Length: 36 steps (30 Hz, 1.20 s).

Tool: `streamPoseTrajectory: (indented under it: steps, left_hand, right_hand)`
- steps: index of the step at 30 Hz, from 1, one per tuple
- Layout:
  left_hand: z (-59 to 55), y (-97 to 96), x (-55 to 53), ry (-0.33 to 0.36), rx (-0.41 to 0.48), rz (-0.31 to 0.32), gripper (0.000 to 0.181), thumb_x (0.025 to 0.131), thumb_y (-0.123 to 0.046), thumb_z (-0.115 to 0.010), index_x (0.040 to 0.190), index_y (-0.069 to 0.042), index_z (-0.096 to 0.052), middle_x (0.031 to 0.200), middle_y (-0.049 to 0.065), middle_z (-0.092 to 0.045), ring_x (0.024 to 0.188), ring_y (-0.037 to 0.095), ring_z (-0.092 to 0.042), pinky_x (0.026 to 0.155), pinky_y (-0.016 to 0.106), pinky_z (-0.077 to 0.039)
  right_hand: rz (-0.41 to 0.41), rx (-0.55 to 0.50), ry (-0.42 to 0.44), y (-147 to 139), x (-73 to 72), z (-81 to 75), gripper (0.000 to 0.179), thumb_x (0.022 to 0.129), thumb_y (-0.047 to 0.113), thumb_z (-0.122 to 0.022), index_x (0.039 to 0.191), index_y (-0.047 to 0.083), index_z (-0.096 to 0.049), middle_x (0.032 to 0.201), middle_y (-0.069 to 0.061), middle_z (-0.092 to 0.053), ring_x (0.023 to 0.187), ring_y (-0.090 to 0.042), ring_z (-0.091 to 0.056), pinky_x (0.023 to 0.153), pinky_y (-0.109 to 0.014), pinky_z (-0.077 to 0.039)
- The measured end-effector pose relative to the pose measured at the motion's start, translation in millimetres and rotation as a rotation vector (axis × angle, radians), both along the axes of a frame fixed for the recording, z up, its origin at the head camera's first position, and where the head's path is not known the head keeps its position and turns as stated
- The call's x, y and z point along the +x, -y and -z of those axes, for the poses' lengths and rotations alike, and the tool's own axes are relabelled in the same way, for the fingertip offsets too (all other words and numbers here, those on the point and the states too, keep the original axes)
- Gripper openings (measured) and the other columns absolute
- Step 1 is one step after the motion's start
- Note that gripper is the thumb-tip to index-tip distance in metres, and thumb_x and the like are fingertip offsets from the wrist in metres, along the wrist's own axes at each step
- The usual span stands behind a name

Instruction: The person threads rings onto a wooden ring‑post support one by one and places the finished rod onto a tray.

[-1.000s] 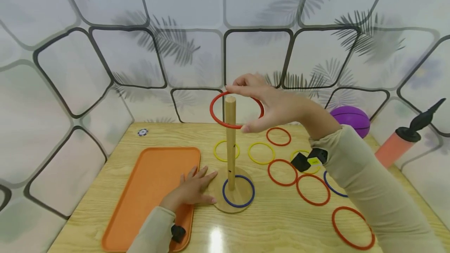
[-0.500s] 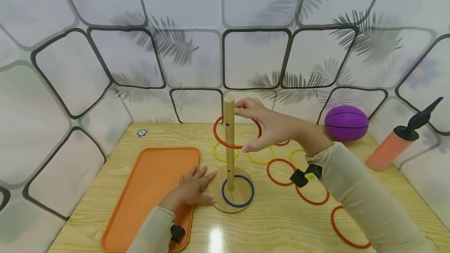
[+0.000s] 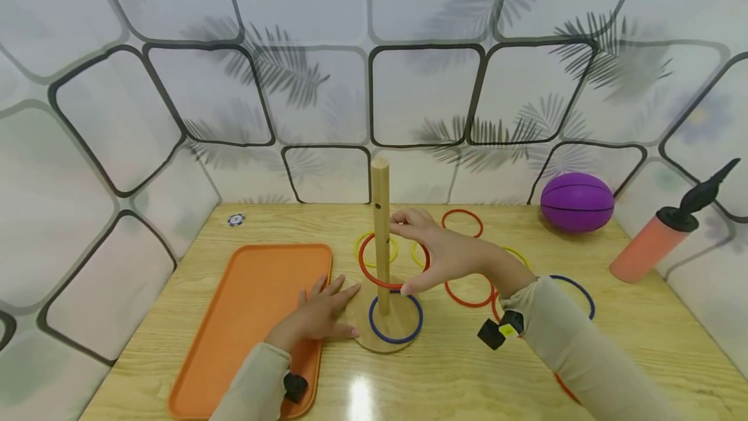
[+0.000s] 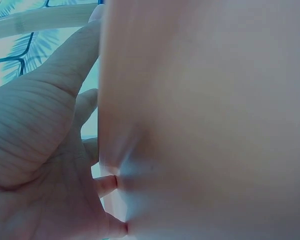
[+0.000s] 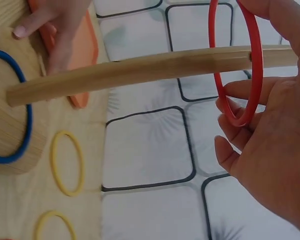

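My right hand (image 3: 450, 253) pinches a red ring (image 5: 257, 65) between thumb and fingers. The ring circles the upright wooden post (image 3: 381, 187), roughly midway down it. At the post's foot, a blue ring (image 5: 28, 115) lies around it on the round wooden base (image 3: 365, 336). My left hand (image 3: 315, 316) has its fingers spread, with fingertips at the base's left edge. Its palm side lies over the right rim of the orange tray (image 3: 263, 291). The left wrist view is mostly blocked by a blurred pale surface.
Behind and right of the post lie several loose rings, among them a red ring (image 3: 461, 211) and a blue ring (image 3: 593, 304). A purple ball (image 3: 577, 202) and a pink hand pump (image 3: 651, 245) stand at the right. At the back left lies a small chip (image 3: 236, 220).
My right hand has lowered the red ring from around the post's top to about its middle. The left hand has stayed in place.
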<state>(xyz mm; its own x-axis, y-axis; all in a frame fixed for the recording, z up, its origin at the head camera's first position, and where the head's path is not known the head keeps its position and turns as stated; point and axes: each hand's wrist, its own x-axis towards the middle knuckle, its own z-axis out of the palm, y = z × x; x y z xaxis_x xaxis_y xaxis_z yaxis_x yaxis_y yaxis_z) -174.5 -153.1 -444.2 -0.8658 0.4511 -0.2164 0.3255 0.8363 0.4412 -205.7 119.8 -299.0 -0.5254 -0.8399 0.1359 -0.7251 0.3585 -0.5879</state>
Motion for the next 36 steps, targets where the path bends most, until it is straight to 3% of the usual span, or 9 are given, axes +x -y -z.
streamPoseTrajectory:
  steps: [13, 25, 36]
  left_hand:
    - [-0.7, 0.0, -1.3, 0.001, -0.011, -0.016, 0.084, 0.078, -0.055, -0.070, 0.148, -0.026, -0.035, 0.155, 0.015, -0.020, 0.139, 0.048, -0.005, 0.099, 0.074, -0.003]
    - [-1.7, 0.4, -0.1, -0.015, -0.004, -0.002, 0.083, 0.077, -0.054, -0.070, 0.148, -0.026, -0.036, 0.155, 0.015, -0.021, 0.139, 0.049, -0.006, 0.099, 0.075, -0.004]
    - [-0.2, 0.9, 0.2, -0.006, 0.000, 0.000, 0.083, 0.078, -0.055, -0.070, 0.148, -0.027, -0.035, 0.155, 0.015, -0.020, 0.139, 0.049, -0.006, 0.098, 0.075, -0.003]
  right_hand:
    - [0.086, 0.034, 0.132, -0.2, 10.4, 56.9, 0.093, 0.076, 0.035, -0.079, 0.147, 0.001, -0.030, 0.141, -0.008, -0.027, 0.122, -0.024, -0.025, 0.097, -0.050, -0.034]
    - [0.159, 0.019, 0.133, -0.5, 19.7, 113.3, 0.094, 0.072, 0.041, -0.081, 0.146, 0.006, -0.036, 0.135, -0.007, -0.033, 0.119, -0.024, -0.028, 0.095, -0.050, -0.034]
    - [0.203, 0.041, 0.115, 1.7, 23.8, 139.5, 0.099, 0.069, 0.042, -0.082, 0.147, 0.005, -0.033, 0.132, -0.006, -0.035, 0.118, -0.024, -0.027, 0.095, -0.047, -0.033]
